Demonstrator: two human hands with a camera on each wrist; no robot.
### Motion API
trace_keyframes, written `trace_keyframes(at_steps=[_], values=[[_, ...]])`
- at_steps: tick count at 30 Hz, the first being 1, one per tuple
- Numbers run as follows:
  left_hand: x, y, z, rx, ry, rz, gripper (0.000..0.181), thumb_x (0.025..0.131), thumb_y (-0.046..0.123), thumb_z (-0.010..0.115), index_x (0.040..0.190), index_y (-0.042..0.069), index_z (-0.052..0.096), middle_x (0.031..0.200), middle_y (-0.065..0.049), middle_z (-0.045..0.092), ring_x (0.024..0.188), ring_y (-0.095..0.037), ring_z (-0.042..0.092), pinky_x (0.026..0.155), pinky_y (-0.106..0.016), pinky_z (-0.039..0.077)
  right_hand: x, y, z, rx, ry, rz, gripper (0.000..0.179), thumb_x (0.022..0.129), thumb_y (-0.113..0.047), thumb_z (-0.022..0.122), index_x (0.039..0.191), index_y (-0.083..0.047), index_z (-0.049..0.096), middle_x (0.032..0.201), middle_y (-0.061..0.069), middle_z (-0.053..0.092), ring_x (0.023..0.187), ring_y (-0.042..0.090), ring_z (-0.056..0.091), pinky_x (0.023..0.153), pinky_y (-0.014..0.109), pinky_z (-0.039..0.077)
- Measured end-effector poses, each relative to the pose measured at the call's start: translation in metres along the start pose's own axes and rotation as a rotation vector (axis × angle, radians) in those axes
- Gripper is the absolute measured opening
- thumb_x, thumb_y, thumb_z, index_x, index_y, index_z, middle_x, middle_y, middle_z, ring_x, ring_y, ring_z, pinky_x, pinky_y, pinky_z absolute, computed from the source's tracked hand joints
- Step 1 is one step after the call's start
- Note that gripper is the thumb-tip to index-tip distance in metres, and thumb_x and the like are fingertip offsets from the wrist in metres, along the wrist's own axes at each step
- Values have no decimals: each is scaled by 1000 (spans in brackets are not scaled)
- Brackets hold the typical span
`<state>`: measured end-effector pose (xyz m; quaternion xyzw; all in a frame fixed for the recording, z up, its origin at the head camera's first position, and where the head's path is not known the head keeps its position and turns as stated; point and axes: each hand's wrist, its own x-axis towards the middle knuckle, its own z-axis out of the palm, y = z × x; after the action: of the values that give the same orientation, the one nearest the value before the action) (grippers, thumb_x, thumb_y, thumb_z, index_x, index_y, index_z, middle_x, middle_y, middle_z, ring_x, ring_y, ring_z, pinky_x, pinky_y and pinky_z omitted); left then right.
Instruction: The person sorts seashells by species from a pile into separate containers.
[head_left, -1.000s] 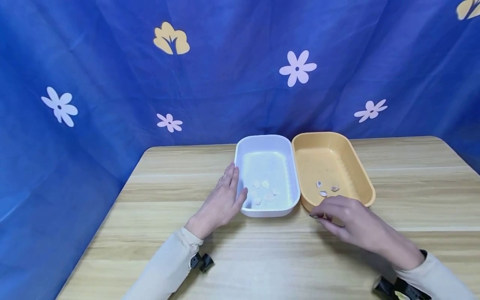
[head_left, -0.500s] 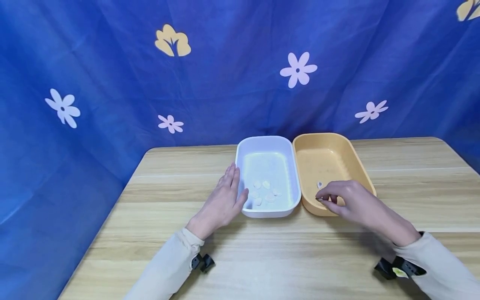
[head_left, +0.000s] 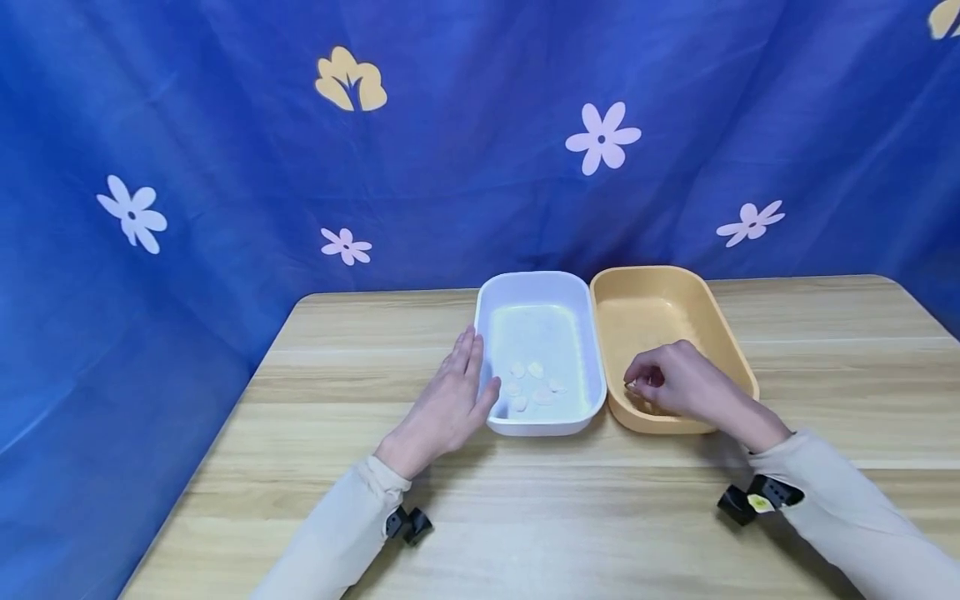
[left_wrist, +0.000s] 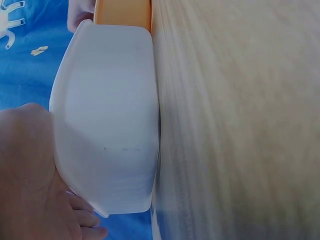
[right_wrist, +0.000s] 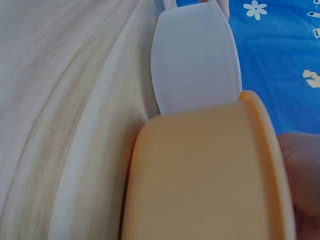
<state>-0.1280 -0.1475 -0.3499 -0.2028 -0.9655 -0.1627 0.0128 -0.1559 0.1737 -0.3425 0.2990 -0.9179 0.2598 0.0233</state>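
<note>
A white plastic tub (head_left: 538, 427) stands on the table with several small pale shell-like pieces (head_left: 543, 396) lying in its near half. Beside it on the right is an orange-yellow tub (head_left: 660, 423). My left hand (head_left: 444, 404) rests with straight fingers along the white tub's left side, its thumb at the near left corner. My right hand (head_left: 682, 382) is down inside the yellow tub, pinching a small shell (head_left: 631, 386) between thumb and forefinger. That hand covers the floor of the tub beneath it. In the left wrist view the left hand (left_wrist: 30, 165) lies against the white rim.
The two tubs stand side by side near the back of the wood-grain table (head_left: 360, 333). Behind them hangs a blue curtain (head_left: 465, 150) with flower prints. Black wrist cameras sit at both sleeves, above the table.
My right hand has moved from over the near rim of the yellow tub forward and down into it, covering the shells seen there earlier. The left hand stays at the white tub.
</note>
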Motion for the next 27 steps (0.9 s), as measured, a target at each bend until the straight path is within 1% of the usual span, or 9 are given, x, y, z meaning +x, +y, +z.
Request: trace_keyframes(at_steps=[3,9,11,16,20,23,25,27], values=[[0,1,0,-4,-2,7,68,104,36,31,148,-12,13,157,-28,5,145,-37,10,117,-47,18,2,0,0,-28,-28,61,15,77,3,67,78,-11,73,65,-10,61,63,7,53,59,26,47],[-1,-1,-1,-4,-5,1,68,104,36,31,149,-12,13,157,-27,2,146,-36,9,117,-47,17,6,-1,3,-92,-80,133,13,80,-2,69,81,-14,72,69,-8,61,67,11,54,59,29,45],[-1,-1,-2,-4,-6,-4,68,104,36,31,149,-11,13,157,-26,2,146,-36,8,117,-47,17,7,-1,3,-104,-111,127,16,79,-1,69,80,-17,71,70,-8,60,68,11,54,58,30,45],[-2,-4,-2,-5,-2,-15,68,104,37,30,149,-10,12,158,-26,3,146,-35,7,117,-47,17,11,-1,4,-92,-181,61,23,78,4,66,76,-18,69,70,-9,60,67,11,52,58,30,44],[-2,-4,-2,-2,0,-11,67,104,37,29,149,-10,12,157,-27,5,146,-35,8,117,-47,18,13,-2,4,-108,-206,60,22,79,3,67,76,-18,70,70,-9,60,68,12,52,58,30,45],[-2,-3,-3,-4,-1,-5,68,104,36,30,149,-11,12,157,-26,3,146,-36,9,117,-47,18,12,-4,3,-123,-192,82,16,82,-1,67,80,-16,71,69,-9,59,67,11,52,57,30,44],[-2,-3,-3,-8,-3,-3,68,104,36,32,149,-11,12,157,-26,2,146,-36,8,117,-47,18,10,-5,2,-126,-145,87,12,84,-4,68,83,-15,71,68,-10,59,66,10,53,56,30,44],[-3,-3,-3,-8,-6,-5,68,104,36,32,149,-11,12,157,-25,1,146,-36,8,117,-47,17,6,-7,1,-111,-79,71,10,85,-5,67,85,-14,72,68,-11,60,66,9,54,57,31,45]])
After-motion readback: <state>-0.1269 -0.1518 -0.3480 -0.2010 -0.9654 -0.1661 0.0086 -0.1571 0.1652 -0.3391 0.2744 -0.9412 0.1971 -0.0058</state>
